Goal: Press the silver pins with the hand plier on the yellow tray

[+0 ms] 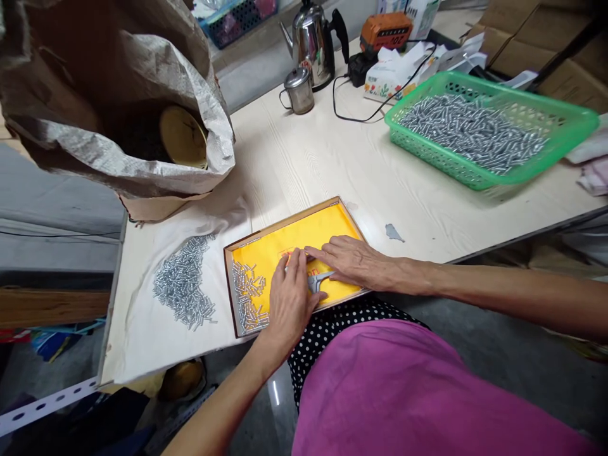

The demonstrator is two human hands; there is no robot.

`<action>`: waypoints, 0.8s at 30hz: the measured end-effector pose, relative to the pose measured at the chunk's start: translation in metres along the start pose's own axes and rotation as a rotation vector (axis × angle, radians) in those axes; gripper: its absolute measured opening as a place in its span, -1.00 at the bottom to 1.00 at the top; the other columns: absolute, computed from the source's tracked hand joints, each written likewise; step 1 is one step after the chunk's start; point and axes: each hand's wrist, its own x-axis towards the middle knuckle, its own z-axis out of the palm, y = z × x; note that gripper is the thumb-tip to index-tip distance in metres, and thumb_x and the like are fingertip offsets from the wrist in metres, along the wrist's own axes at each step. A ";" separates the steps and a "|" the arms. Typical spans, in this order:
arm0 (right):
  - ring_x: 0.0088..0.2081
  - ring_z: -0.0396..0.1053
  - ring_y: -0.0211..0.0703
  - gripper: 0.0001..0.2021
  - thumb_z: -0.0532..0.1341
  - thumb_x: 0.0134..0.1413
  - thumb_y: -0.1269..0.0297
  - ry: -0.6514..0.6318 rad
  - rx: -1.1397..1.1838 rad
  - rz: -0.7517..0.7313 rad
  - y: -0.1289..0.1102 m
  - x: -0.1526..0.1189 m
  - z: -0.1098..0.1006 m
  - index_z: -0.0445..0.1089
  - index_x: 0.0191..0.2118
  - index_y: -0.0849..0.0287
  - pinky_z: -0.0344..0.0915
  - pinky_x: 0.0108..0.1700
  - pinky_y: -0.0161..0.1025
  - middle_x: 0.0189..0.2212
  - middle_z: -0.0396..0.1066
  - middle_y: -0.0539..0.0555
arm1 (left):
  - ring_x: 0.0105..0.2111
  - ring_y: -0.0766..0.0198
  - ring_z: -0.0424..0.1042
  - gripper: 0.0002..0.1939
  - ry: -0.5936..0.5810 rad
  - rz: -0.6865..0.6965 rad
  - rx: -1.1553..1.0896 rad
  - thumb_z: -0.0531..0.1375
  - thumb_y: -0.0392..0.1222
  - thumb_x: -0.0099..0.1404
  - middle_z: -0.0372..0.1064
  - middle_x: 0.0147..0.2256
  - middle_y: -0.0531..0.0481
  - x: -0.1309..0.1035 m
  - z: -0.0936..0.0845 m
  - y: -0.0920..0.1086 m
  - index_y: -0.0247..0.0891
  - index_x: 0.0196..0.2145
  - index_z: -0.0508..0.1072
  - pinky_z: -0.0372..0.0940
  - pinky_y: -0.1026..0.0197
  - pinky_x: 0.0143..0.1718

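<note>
My left hand (291, 294) is over a shallow tray (287, 227) with a yellow lining, thumb and fingers closed around a grey tool (316, 280) with a curved arm. My right hand (349, 259) comes in from the other side, its fingertips meeting those of the left. Its thumb and whatever it pinches are hidden; the tool's arm runs up to it. Small silvery metal pins (249, 294) lie scattered at the tray's left end. Beyond, a heap of similar pins (184, 282) rests on a white cloth (142, 335).
A green basket (479, 180) of metal pins stands at the right. An open sack (175, 174) holding a round yellowish container (183, 136) is at the left. Farther back are a metal kettle (313, 47), a lidded cup (299, 92), a tissue pack (387, 76) and an orange battery (386, 31).
</note>
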 end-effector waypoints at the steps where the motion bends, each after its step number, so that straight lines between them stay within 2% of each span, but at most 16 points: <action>1: -0.12 0.26 0.02 -0.32 0.19 0.21 0.31 0.013 0.009 0.002 0.001 -0.001 0.000 -0.07 0.36 0.29 0.22 -0.09 -0.03 -0.09 0.39 0.24 | 0.18 -0.12 0.19 -0.27 -0.028 0.052 0.032 0.30 -0.13 0.24 0.21 0.22 -0.31 0.007 0.003 0.001 -0.30 0.28 0.13 0.20 -0.17 0.16; 3: -0.08 0.26 0.04 -0.25 0.24 0.18 0.25 0.015 0.018 0.010 0.003 -0.002 -0.005 -0.11 0.37 0.30 0.23 -0.05 0.00 -0.05 0.37 0.27 | 0.14 -0.11 0.22 -0.26 -0.100 0.096 0.089 0.27 -0.13 0.26 0.22 0.19 -0.31 0.019 0.007 0.002 -0.34 0.29 0.08 0.21 -0.15 0.15; 5: -0.04 0.26 0.08 -0.23 0.28 0.14 0.17 -0.010 0.001 0.043 0.004 -0.005 -0.013 -0.05 0.34 0.32 0.23 -0.03 0.01 0.01 0.34 0.32 | 0.08 -0.11 0.26 -0.28 -0.162 0.088 0.145 0.25 -0.10 0.28 0.26 0.14 -0.32 0.028 0.007 0.003 -0.39 0.28 0.08 0.25 -0.13 0.09; 7: -0.05 0.25 0.09 -0.35 0.30 0.12 0.13 -0.047 -0.034 0.095 0.003 -0.006 -0.020 0.14 0.23 0.34 0.23 -0.06 -0.01 -0.01 0.34 0.33 | 0.02 -0.09 0.28 -0.30 -0.205 0.074 0.192 0.25 -0.07 0.29 0.29 0.08 -0.31 0.034 0.004 0.005 -0.42 0.25 0.12 0.28 -0.09 0.02; 9: -0.10 0.25 0.06 -0.55 0.27 0.16 0.14 -0.066 -0.060 0.125 0.000 -0.008 -0.021 0.29 0.07 0.33 0.22 -0.12 -0.06 -0.08 0.37 0.29 | -0.03 -0.06 0.30 -0.38 -0.232 0.074 0.220 0.23 -0.06 0.31 0.34 0.00 -0.26 0.035 0.001 0.009 -0.38 0.22 0.18 0.30 -0.04 -0.06; 11: -0.17 0.25 -0.01 -0.75 0.20 0.25 0.22 -0.059 -0.073 0.123 -0.003 -0.009 -0.016 0.36 -0.06 0.29 0.18 -0.17 -0.10 -0.19 0.38 0.22 | -0.06 -0.02 0.31 -0.49 -0.243 0.081 0.231 0.20 -0.08 0.34 0.37 -0.05 -0.20 0.035 0.000 0.012 -0.32 0.17 0.25 0.29 0.00 -0.11; 13: -0.24 0.24 -0.07 -0.86 0.12 0.30 0.33 -0.045 -0.083 0.107 -0.006 -0.010 -0.006 0.39 -0.16 0.26 0.13 -0.20 -0.14 -0.28 0.39 0.16 | -0.07 0.02 0.32 -0.64 -0.252 0.080 0.229 0.17 -0.10 0.37 0.39 -0.10 -0.16 0.033 0.000 0.013 -0.26 0.07 0.34 0.28 0.03 -0.12; 17: -0.31 0.23 -0.13 -0.83 0.08 0.30 0.45 -0.046 -0.081 0.086 -0.009 -0.012 0.009 0.39 -0.30 0.22 0.07 -0.24 -0.17 -0.37 0.38 0.11 | -0.11 0.05 0.32 -0.83 -0.287 0.066 0.192 0.15 -0.13 0.38 0.42 -0.18 -0.11 0.034 0.002 0.011 -0.23 -0.14 0.44 0.28 0.06 -0.14; 20: -0.25 0.25 -0.09 -0.88 0.16 0.29 0.33 -0.042 -0.113 0.114 -0.006 -0.009 0.002 0.41 -0.23 0.24 0.08 -0.22 -0.16 -0.32 0.40 0.14 | -0.11 0.04 0.32 -0.77 -0.267 0.058 0.169 0.20 -0.13 0.34 0.42 -0.17 -0.11 0.036 0.000 0.009 -0.24 -0.08 0.44 0.31 0.04 -0.14; 23: -0.16 0.25 -0.01 -0.63 0.25 0.21 0.04 -0.034 -0.139 0.099 0.004 0.000 -0.013 0.41 -0.07 0.27 0.10 -0.18 -0.13 -0.20 0.40 0.20 | -0.09 0.01 0.31 -0.54 -0.192 0.039 0.181 0.27 -0.12 0.26 0.40 -0.11 -0.15 0.037 -0.005 0.006 -0.28 0.09 0.37 0.33 0.01 -0.10; 24: -0.15 0.25 0.01 -0.59 0.24 0.21 0.00 -0.035 -0.140 0.085 0.009 0.004 -0.017 0.41 -0.04 0.26 0.09 -0.16 -0.12 -0.18 0.40 0.20 | -0.08 0.00 0.31 -0.48 -0.167 0.044 0.193 0.28 -0.13 0.24 0.39 -0.09 -0.16 0.036 -0.007 0.005 -0.28 0.13 0.34 0.34 -0.01 -0.08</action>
